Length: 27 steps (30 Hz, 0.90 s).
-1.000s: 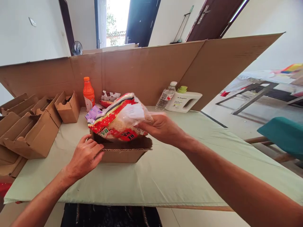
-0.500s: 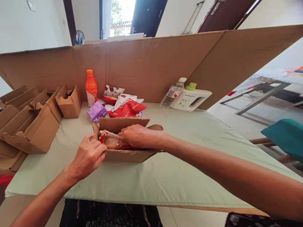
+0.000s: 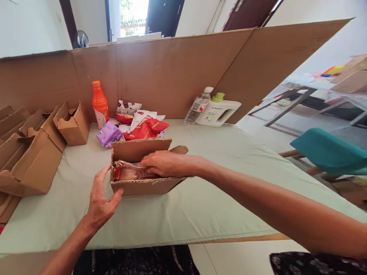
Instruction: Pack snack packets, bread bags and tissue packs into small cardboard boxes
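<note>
A small cardboard box [image 3: 143, 188] stands with its top uncovered near the middle of the table. In it lies a snack in a clear and red plastic packet [image 3: 132, 173]. My right hand [image 3: 164, 163] reaches into the box from the right, fingers stretched over the packet and touching it; their tips are partly hidden. Beside the box's left end is my left hand [image 3: 100, 202], open, thumb spread from the fingers. Its fingertips are close to the box's left edge; whether they touch is unclear.
Behind the box lie a purple packet [image 3: 109, 133] and red snack packets [image 3: 147, 129]. An orange bottle [image 3: 99, 105], a clear water bottle [image 3: 198, 107] and a white jug [image 3: 219, 113] stand before a cardboard screen [image 3: 172, 76]. Several cardboard boxes [image 3: 37, 164] crowd the left side.
My left hand has let go of the box's left end and opened beside it. The packet lies flatter in the box under my right hand. The camera view has shifted right.
</note>
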{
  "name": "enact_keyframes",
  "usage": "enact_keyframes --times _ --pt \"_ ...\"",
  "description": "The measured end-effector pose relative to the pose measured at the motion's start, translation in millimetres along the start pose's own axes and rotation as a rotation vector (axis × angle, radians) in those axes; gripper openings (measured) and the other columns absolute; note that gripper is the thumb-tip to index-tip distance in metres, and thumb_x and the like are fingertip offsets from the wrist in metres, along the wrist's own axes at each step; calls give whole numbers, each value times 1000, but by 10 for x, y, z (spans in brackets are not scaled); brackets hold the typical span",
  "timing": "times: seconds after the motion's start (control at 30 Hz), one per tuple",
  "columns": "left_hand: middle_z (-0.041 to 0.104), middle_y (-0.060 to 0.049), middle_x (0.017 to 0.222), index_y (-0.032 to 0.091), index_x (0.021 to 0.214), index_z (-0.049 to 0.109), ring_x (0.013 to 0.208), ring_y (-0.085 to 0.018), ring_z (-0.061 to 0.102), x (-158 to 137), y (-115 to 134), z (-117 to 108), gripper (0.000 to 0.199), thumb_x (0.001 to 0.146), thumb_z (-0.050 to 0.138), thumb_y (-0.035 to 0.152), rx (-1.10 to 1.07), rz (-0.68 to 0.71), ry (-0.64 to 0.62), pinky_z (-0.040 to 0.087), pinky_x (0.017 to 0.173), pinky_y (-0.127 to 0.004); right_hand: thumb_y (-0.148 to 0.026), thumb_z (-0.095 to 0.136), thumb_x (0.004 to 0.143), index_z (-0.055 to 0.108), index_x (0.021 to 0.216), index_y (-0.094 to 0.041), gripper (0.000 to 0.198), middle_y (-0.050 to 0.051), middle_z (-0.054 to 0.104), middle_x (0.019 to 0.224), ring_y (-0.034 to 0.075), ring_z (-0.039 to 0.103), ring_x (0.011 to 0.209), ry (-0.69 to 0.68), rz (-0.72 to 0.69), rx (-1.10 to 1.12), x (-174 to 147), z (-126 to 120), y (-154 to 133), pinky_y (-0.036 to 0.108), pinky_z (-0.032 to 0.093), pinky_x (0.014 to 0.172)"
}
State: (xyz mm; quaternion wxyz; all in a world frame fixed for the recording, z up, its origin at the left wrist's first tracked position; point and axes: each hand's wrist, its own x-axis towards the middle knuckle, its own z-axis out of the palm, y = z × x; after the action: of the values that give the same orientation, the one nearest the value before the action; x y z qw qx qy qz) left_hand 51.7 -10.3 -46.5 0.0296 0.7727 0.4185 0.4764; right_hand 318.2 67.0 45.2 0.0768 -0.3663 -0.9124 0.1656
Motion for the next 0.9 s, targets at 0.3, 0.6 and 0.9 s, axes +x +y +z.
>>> enact_keyframes --times 0.3,0.6,0.9 --pt "67 -11 132 24 143 51 126 -27 63 102 -7 150 44 99 59 25 -119 -13 -21 54 107 -49 -57 49 100 76 119 -26 45 10 77 120 32 73 104 547 376 160 -1066 -85 255 45 61 81" --pt "74 -8 117 23 139 54 116 -26 69 190 30 190 44 96 65 25 -63 -109 5 57 102 -46 -46 60 99 55 146 -29 50 14 62 143 30 61 129 753 116 221 -1012 420 310 50 49 110" --pt "74 -9 117 22 146 49 110 -25 72 233 50 221 59 92 72 33 -27 -283 55 58 100 -42 -47 42 106 37 159 -26 57 13 60 146 31 54 136 589 24 207 -947 798 436 54 48 111"
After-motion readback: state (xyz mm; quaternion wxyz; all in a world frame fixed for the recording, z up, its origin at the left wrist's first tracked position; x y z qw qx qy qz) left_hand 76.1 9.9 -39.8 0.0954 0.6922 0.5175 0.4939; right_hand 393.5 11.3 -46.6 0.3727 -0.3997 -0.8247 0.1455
